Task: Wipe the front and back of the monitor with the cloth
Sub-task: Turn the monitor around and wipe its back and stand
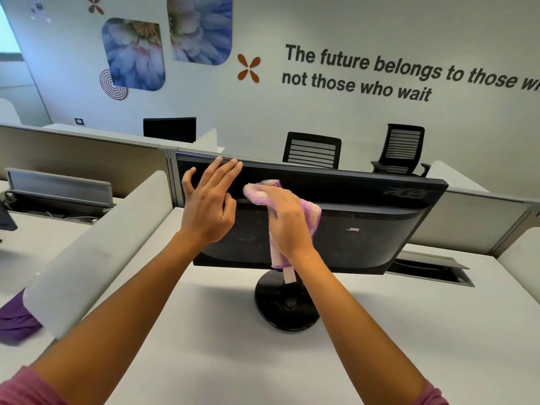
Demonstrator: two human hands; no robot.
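A black monitor stands on a round black base on the white desk, its back panel turned toward me. My right hand is shut on a pink and purple cloth and presses it against the upper middle of the back panel; one end of the cloth hangs down past the monitor's lower edge. My left hand rests flat on the panel's upper left, fingers spread, fingertips at the top edge. The screen side is hidden.
A white curved divider runs along the left of the desk, with a purple cloth beyond it. A cable tray opening lies behind the monitor on the right. Office chairs stand past the partition.
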